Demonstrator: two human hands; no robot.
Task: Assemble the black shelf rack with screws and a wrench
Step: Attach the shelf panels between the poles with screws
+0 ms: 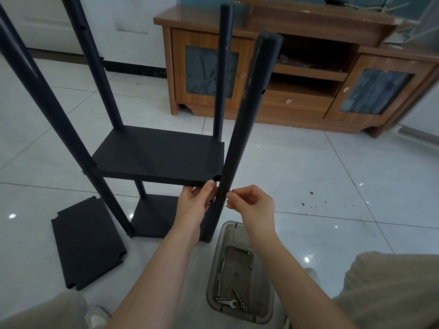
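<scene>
The step in hand is fastening the near-right corner of the middle shelf (156, 155) to the front-right pole (247, 115) of the black shelf rack (118, 148), which stands on the tiled floor just left of the view's centre. The left hand (194, 205) grips that corner from below, thumb on the shelf's front edge, holding its notch against the pole. At 3 o'clock of the pole, the right hand (251, 205) pinches a small silvery screw (229, 191) between thumb and forefinger, its tip touching the pole's side; whether it has entered a hole cannot be told.

Judging from this, the next move calls for lining the screw with the pole's hole and the shelf corner and starting it by hand, keeping the shelf level. Tightening would then need the wrench (229, 302), which lies in the grey tray (210, 288) at 6 o'clock among spare screws. A loose shelf board (88, 243) lies on the floor at 8 o'clock, not yet fitted.
</scene>
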